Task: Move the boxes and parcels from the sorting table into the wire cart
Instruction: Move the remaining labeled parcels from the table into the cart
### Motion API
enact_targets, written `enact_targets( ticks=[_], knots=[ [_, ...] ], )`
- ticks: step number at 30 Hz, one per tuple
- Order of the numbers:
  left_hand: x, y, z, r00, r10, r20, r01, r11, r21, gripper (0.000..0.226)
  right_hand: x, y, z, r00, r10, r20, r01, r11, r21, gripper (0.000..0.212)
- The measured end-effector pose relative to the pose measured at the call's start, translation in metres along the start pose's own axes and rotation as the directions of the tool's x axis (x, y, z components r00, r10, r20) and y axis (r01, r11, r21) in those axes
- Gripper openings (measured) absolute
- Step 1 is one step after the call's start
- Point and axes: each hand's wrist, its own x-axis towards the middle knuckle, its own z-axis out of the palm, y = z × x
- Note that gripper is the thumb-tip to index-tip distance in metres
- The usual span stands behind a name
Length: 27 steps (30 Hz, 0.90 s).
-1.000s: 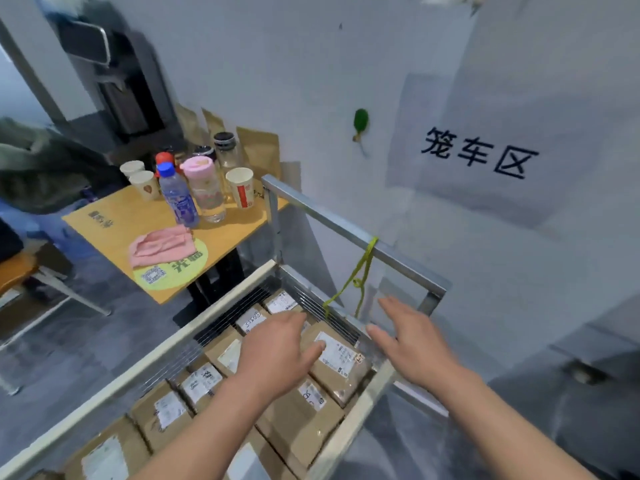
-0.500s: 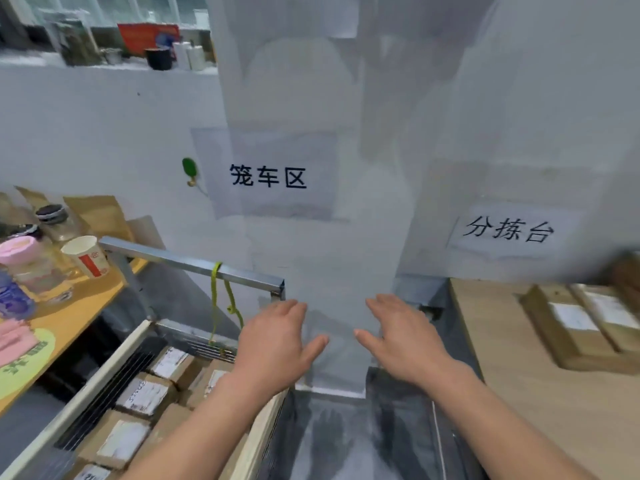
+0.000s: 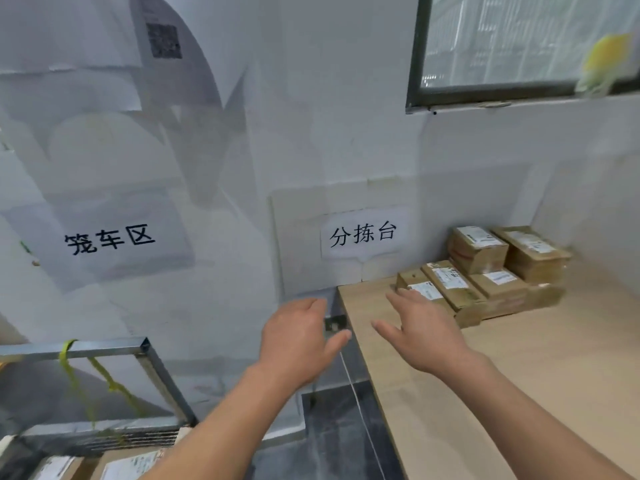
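Several brown cardboard boxes [image 3: 485, 271] with white labels are stacked in the far corner of the wooden sorting table [image 3: 519, 375] at the right. My right hand [image 3: 419, 330] hovers above the table with fingers spread, just in front of the nearest box [image 3: 420, 287], holding nothing. My left hand [image 3: 298, 341] hangs open in the air over the gap left of the table's edge. The wire cart [image 3: 104, 351] stands at the lower left, with labelled parcels [image 3: 128, 464] lying inside it.
A white wall runs behind both the table and the cart, carrying two paper signs [image 3: 362, 233]. A window [image 3: 519, 46] sits above the table. A yellow strap [image 3: 74, 368] hangs from the cart's top bar. Dark floor [image 3: 332, 427] shows between cart and table.
The view has swung right from the cart to the sorting table. Both empty hands moved from above the cart's parcels across the gap, the right one now close to the stacked boxes.
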Motion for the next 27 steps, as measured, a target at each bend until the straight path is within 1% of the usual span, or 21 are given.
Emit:
enact_targets(
  ticks=[3, 6, 13, 16, 22, 27],
  knots=[
    [0.022, 0.032, 0.002, 0.998, 0.058, 0.010, -0.058, 0.998, 0.002, 0.061, 0.000, 0.037, -0.009, 0.997, 0.059, -0.046, -0.059, 0.998, 0.003, 0.058],
    [0.044, 0.055, 0.012, 0.993, 0.100, 0.058, -0.101, 0.995, 0.015, 0.061, 0.002, 0.068, -0.012, 0.988, 0.142, -0.055, -0.141, 0.990, 0.013, 0.060],
    [0.112, 0.087, 0.056, 0.975, 0.176, 0.139, -0.173, 0.984, -0.029, 0.062, 0.021, 0.131, -0.001, 0.955, 0.292, -0.045, -0.289, 0.956, 0.049, 0.052],
    [0.148, 0.095, 0.081, 0.961, 0.219, 0.169, -0.210, 0.975, -0.069, 0.061, 0.040, 0.157, 0.011, 0.929, 0.367, -0.036, -0.365, 0.929, 0.055, 0.048],
    [0.235, 0.095, 0.146, 0.923, 0.281, 0.261, -0.244, 0.955, -0.168, 0.056, 0.098, 0.199, 0.043, 0.860, 0.508, 0.041, -0.510, 0.858, 0.068, 0.054],
    [0.298, 0.088, 0.193, 0.894, 0.309, 0.325, -0.248, 0.944, -0.215, 0.057, 0.147, 0.227, 0.072, 0.790, 0.601, 0.121, -0.609, 0.792, 0.042, 0.042]
  ],
)
